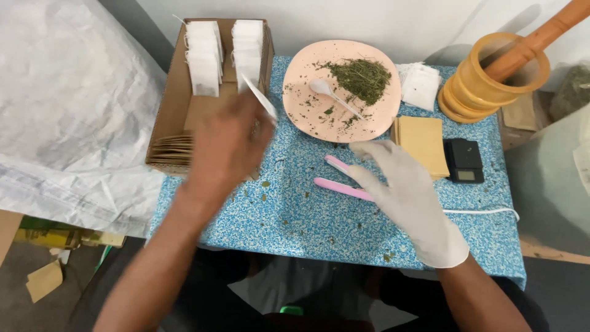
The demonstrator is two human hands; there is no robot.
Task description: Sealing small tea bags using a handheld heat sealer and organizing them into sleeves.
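Note:
My bare left hand point(227, 144) hovers over the right edge of a cardboard box point(167, 117) and pinches a small white filter bag point(260, 98) that sticks up from its fingers. The box holds two rows of white bags point(203, 55) at the back and brown envelopes at the front. My right hand point(405, 190), in a white glove, rests spread on a pink hinged sealer point(338, 184) lying on the blue speckled table point(307, 221). A pink plate point(307, 114) beyond it carries a heap of dried green herb point(361, 77) and a white spoon point(326, 91).
A stack of tan envelopes point(424, 142) and a small black scale point(464, 160) lie right of the plate. Behind them are loose white bags point(421, 86) and a yellow mortar point(485, 83) with a wooden pestle point(541, 38). White sacking point(67, 110) lies to the left. A white cord point(485, 211) runs rightward.

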